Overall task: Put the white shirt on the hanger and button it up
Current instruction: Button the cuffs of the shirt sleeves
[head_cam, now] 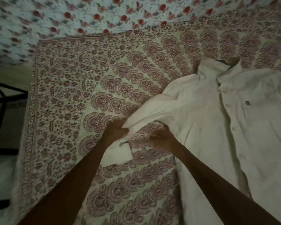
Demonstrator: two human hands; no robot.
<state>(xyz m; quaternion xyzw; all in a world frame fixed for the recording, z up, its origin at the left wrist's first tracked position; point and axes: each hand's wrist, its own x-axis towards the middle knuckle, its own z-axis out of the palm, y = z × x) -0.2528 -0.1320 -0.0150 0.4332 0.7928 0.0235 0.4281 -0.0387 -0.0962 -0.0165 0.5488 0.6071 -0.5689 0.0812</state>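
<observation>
The white shirt (221, 120) lies front-up on the patterned bedspread, collar toward the far side, its button placket running down the middle and a small dark logo on the chest. Its left sleeve (154, 109) stretches out toward me. My left hand (116, 131) grips the sleeve near the cuff, and the cuff end (118, 155) hangs below my wrist. My right hand (159, 138) is curled at the sleeve's lower edge beside the shirt body; what its fingers hold is too blurred to tell. No hanger is in view.
A red-and-cream paisley bedspread (88, 95) covers the bed. A white cloth with red flowers (88, 15) lies beyond it. A black metal frame (2, 98) stands at the left edge.
</observation>
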